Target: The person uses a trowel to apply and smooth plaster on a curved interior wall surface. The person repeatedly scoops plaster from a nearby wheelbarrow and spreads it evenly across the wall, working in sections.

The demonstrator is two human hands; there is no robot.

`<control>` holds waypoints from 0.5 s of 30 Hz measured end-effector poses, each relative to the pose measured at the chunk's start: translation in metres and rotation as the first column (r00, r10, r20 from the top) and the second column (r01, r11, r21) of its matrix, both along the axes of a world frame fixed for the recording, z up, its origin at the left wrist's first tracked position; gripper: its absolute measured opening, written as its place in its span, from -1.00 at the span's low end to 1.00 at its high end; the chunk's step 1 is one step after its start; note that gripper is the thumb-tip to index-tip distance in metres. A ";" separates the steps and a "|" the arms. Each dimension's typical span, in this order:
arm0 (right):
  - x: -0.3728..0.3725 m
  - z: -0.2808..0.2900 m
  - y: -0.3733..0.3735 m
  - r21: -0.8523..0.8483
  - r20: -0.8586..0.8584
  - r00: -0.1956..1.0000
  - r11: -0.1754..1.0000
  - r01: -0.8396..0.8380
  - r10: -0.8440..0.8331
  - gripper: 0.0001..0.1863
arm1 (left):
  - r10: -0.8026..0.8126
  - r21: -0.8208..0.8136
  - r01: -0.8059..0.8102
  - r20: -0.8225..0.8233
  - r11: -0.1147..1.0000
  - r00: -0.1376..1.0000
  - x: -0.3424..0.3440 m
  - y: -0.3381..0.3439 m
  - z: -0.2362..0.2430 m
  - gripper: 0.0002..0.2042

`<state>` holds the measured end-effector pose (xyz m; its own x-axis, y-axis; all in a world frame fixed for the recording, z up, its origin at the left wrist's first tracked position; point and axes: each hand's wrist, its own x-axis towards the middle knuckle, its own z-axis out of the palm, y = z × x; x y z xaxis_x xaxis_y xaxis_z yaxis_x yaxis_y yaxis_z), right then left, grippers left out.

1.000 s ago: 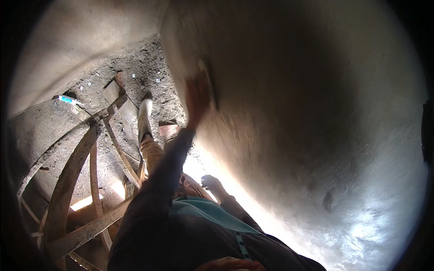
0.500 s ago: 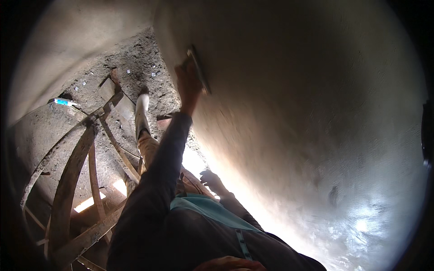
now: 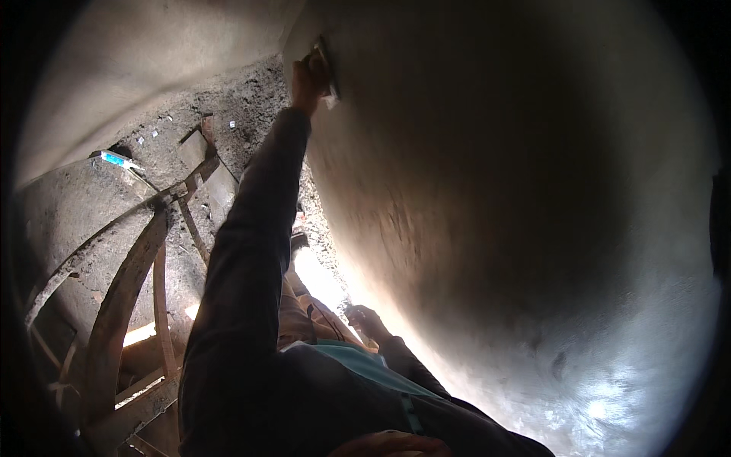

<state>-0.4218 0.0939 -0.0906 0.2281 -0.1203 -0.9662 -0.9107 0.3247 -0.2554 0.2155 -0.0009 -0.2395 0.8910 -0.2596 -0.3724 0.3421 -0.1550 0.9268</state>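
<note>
Up at the top of the curved plastered wall (image 3: 487, 190), near its corner, my left hand (image 3: 307, 80) is closed on the handle of a flat trowel (image 3: 327, 55), whose long plate lies against the wall surface. My left arm in a dark sleeve stretches up to it across the middle of the view. Low down by my waist, my right hand (image 3: 364, 321) hangs beside the bright foot of that wall, its fingers loosely curled and apart, with nothing visible in it.
Curved wooden strips (image 3: 122, 320) cross the left side. Rough, grit-covered ground (image 3: 251, 87) shows beyond them, with board pieces (image 3: 194, 145) and a white and blue long tool (image 3: 116, 159). Another plastered surface (image 3: 129, 53) rises at the upper left.
My left hand and the trowel have moved steadily up the wall toward the corner. My left arm now hides my boot. My right hand has stayed low, shifting slightly.
</note>
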 end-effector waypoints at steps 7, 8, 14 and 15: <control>-0.017 -0.019 0.032 0.055 0.125 0.972 0.979 0.194 -0.200 -0.72 | -0.229 0.204 0.177 0.269 0.963 0.935 -0.207 0.006 0.069 -0.57; -0.022 -0.022 0.039 0.046 0.129 0.976 0.985 0.169 -0.174 -0.72 | -0.144 0.126 0.147 -0.037 0.981 0.989 -0.256 0.013 0.109 -0.57; -0.075 -0.051 0.044 0.192 0.043 0.913 0.900 0.391 -0.406 -0.70 | -0.116 -0.117 0.108 -0.063 0.987 0.991 -0.370 0.058 0.248 -0.62; -0.085 -0.058 0.038 0.237 -0.024 0.864 0.837 0.493 -0.502 -0.70 | -0.078 -0.103 0.088 0.097 0.991 0.992 -0.356 0.055 0.244 -0.62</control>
